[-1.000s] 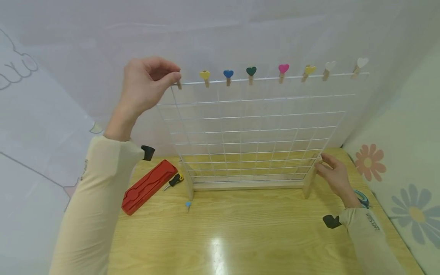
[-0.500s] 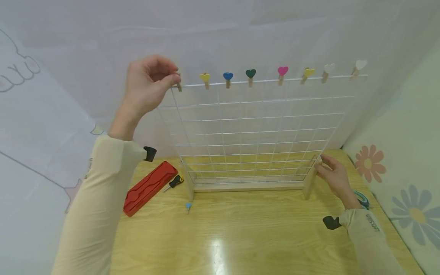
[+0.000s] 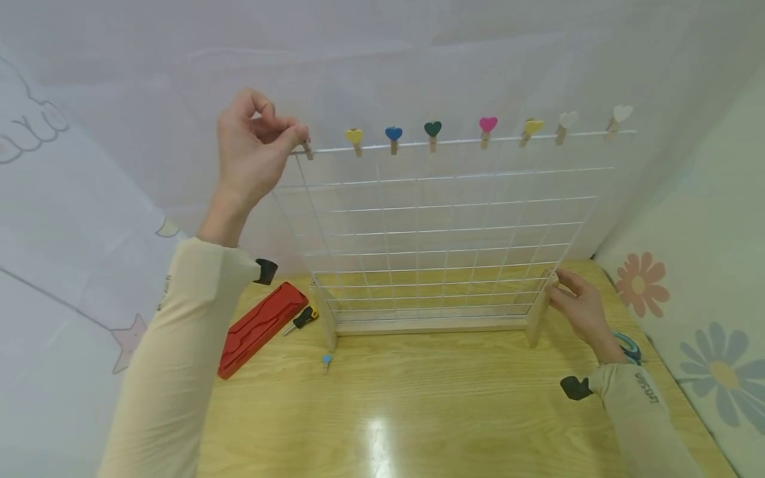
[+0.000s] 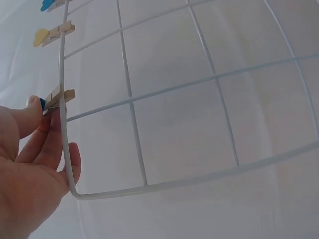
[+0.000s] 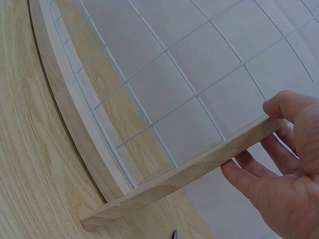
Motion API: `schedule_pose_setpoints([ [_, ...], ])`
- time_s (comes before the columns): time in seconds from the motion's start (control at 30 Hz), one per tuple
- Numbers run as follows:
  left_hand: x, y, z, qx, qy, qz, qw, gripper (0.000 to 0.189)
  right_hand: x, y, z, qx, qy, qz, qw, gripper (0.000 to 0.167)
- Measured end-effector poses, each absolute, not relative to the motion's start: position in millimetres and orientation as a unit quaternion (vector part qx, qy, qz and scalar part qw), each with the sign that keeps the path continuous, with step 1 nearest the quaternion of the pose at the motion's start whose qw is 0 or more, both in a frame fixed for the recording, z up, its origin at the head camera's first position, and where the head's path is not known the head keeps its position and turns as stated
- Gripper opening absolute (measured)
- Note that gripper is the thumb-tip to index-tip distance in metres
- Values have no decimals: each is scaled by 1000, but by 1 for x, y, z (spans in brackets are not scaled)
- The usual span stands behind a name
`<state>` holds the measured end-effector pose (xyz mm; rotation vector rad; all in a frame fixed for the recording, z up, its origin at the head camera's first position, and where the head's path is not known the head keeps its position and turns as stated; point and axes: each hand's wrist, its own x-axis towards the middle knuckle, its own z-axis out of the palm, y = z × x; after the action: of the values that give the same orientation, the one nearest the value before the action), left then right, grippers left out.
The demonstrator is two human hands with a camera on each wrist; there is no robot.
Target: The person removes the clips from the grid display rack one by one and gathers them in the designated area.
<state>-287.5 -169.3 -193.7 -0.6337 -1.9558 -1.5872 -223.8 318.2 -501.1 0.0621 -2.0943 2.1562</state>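
In the head view my left hand [image 3: 254, 143] is at the top left corner of an upright white wire grid [image 3: 418, 230]. Its thumb and fingers pinch a small wooden clothespin [image 4: 60, 96] that sits across the top wire; a bit of blue shows at the thumb tip. Down at the right, my right hand [image 3: 581, 309] grips the grid stand's wooden side piece [image 5: 199, 167], thumb on one side and fingers beneath in the right wrist view. Several heart clothespins stand along the top wire, among them a yellow one [image 3: 354, 136] and a pink one [image 3: 488, 125].
On the wooden table [image 3: 382, 398], a light blue heart clothespin [image 3: 327, 360] lies before the stand's left foot. A red tray [image 3: 263, 328] and a screwdriver [image 3: 303, 318] are left of it. Blue-handled scissors [image 3: 627, 346] lie partly behind the right wrist. Pale sheets [image 3: 382, 66] surround the table.
My left index finger has lifted and curled back while the thumb stays at the clothespin. The grid's top edge sits slightly lower and further left in view. My right hand keeps its hold.
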Motion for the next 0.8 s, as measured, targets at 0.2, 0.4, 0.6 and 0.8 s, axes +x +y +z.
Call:
schedule_pose_setpoints([
  [0.2,-287,-167,-191,-230,-680,-631,295,36,-223,318,-501,13,-701,710,68,55],
  [0.4,-274,-170,-178,-234,-666,-637,310,21,-225,319,-502,3,-697,714,71,52],
  [0.6,-261,-188,-186,-212,-669,-652,285,5,-224,319,-501,0,-702,710,64,58],
  [0.8,-248,-214,-209,-172,-653,-687,269,7,-223,318,-500,6,-698,713,68,53],
])
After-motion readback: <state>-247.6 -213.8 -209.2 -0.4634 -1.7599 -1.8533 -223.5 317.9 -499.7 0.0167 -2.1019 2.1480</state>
